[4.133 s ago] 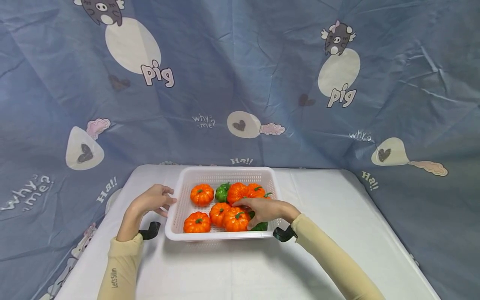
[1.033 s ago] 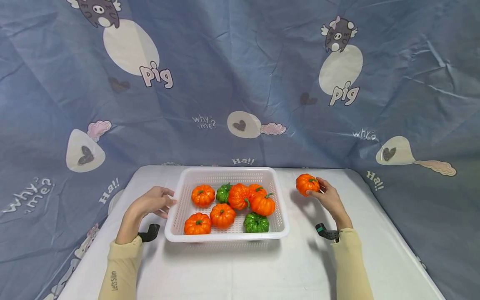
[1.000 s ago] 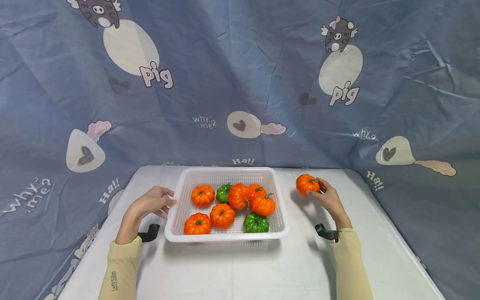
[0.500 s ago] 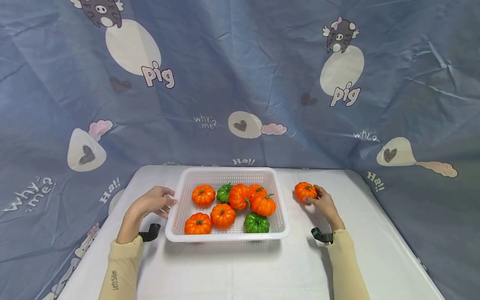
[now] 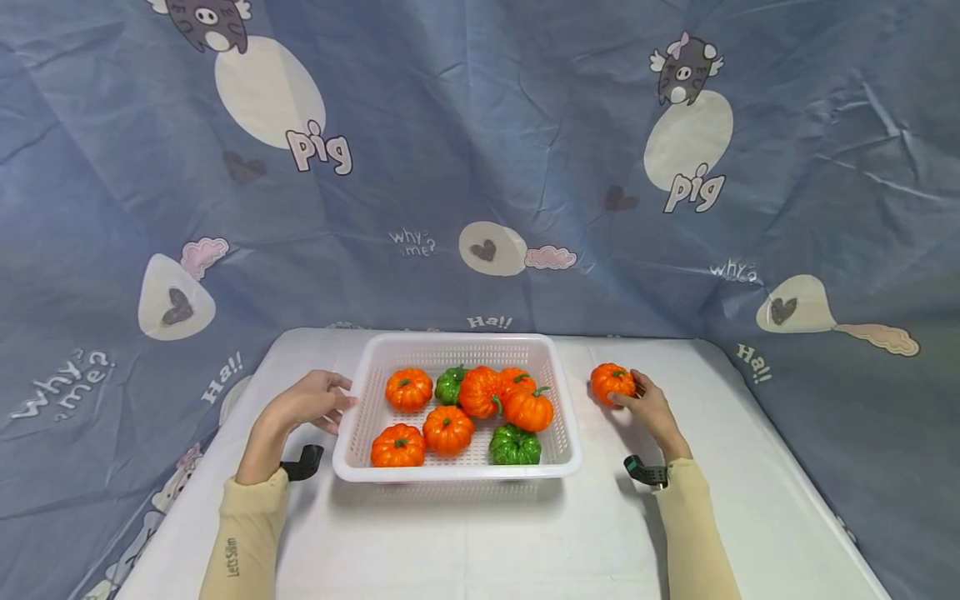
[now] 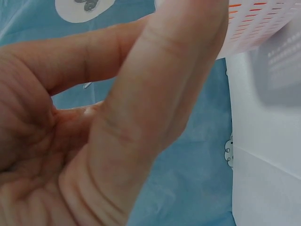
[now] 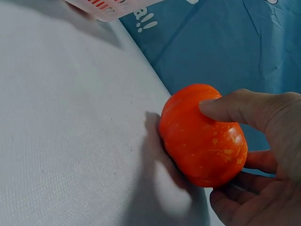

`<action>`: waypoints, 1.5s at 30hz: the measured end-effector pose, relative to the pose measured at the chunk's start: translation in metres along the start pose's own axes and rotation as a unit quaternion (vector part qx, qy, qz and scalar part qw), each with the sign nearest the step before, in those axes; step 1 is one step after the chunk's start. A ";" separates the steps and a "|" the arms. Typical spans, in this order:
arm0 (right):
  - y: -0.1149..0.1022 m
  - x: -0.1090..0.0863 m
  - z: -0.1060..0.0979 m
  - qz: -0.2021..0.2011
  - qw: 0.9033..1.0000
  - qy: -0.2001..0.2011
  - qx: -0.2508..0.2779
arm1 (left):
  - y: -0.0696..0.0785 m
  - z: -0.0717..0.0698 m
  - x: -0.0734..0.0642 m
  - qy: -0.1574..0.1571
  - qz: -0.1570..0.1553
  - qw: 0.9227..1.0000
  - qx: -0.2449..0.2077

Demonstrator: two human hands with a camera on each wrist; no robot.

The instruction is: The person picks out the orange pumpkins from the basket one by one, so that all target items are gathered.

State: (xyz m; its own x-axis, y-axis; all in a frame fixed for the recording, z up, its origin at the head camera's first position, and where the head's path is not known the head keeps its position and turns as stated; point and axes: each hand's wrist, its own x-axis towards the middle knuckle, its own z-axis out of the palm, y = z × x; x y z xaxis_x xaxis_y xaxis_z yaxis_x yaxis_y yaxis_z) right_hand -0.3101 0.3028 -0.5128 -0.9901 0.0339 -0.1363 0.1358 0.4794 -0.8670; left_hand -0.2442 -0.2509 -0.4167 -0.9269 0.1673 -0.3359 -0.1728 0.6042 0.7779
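Note:
In the head view, a white plastic basket (image 5: 457,473) holds several orange toy pumpkins (image 5: 398,446) and two green toy pumpkins (image 5: 515,445). My left hand (image 5: 309,402) is at the basket's left side, relaxed fingertips right at the rim and outer wall. To the right of the basket, my right hand (image 5: 649,412) grips another orange pumpkin (image 5: 611,383) from its right side. The right wrist view shows the thumb (image 7: 225,107) pressed on this pumpkin (image 7: 200,141) and the other fingers curled behind it, with the pumpkin low over the white cloth and its shadow beside it.
A white cloth covers the table (image 5: 420,550). Behind and around it hangs a blue printed curtain (image 5: 480,150). A black wrist camera (image 5: 303,463) sits on the left wrist and another wrist camera (image 5: 645,472) on the right.
My right hand has lifted an orange pumpkin out of the basket's front, carried it right, then lowered it toward the table; in the last half second it barely moved. The left hand stayed put.

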 end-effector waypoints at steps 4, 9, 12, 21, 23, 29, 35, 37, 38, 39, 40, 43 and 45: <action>-0.001 -0.003 -0.003 0.001 1.000 -0.009 -0.013 | 0.001 0.000 0.000 0.003 -0.003 1.000 0.000; -0.005 -0.006 -0.009 -0.005 1.000 -0.009 -0.022 | 0.002 0.000 -0.001 0.004 -0.002 1.000 0.006; -0.010 -0.008 -0.011 -0.013 1.000 -0.005 -0.023 | 0.003 0.000 -0.003 0.004 -0.002 1.000 0.007; -0.039 -0.023 -0.017 -0.051 0.998 0.004 -0.045 | 0.002 0.000 -0.002 -0.001 -0.003 1.000 -0.001; -0.047 -0.028 -0.019 -0.060 0.997 0.002 -0.046 | 0.001 0.000 -0.001 0.000 -0.004 1.000 -0.001; -0.070 -0.042 -0.019 -0.097 0.994 -0.014 -0.039 | 0.003 0.000 -0.002 0.004 -0.006 1.000 0.002; -0.090 -0.057 -0.015 -0.134 0.989 -0.035 -0.046 | 0.002 0.001 -0.004 0.001 -0.002 1.000 0.000; -0.096 -0.061 -0.013 -0.140 0.988 -0.045 -0.046 | 0.002 0.001 -0.004 0.000 -0.002 1.000 -0.001; -0.098 -0.063 -0.012 -0.141 0.988 -0.049 -0.043 | 0.002 0.001 -0.004 0.000 -0.002 1.000 -0.001; -0.099 -0.064 -0.010 -0.143 0.987 -0.053 -0.043 | 0.002 0.001 -0.004 0.000 -0.001 1.000 0.000; -0.101 -0.065 -0.008 -0.144 0.987 -0.056 -0.042 | 0.003 0.000 -0.004 0.000 -0.001 1.000 0.000; -0.105 -0.067 -0.001 -0.149 0.986 -0.064 -0.045 | 0.003 0.000 -0.004 0.000 -0.001 1.000 0.001; -0.107 -0.066 0.006 -0.154 0.984 -0.068 -0.055 | 0.003 -0.001 -0.004 0.000 -0.002 1.000 0.004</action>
State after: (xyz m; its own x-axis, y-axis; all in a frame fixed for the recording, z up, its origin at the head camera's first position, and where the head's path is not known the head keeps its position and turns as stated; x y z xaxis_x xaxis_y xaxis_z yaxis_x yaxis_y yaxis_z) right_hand -0.2585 0.2444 -0.4143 -0.9687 -0.2418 0.0556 -0.1821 0.5408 -0.8212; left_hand -0.2409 -0.2501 -0.4124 -0.9263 0.1650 -0.3386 -0.1738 0.6103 0.7729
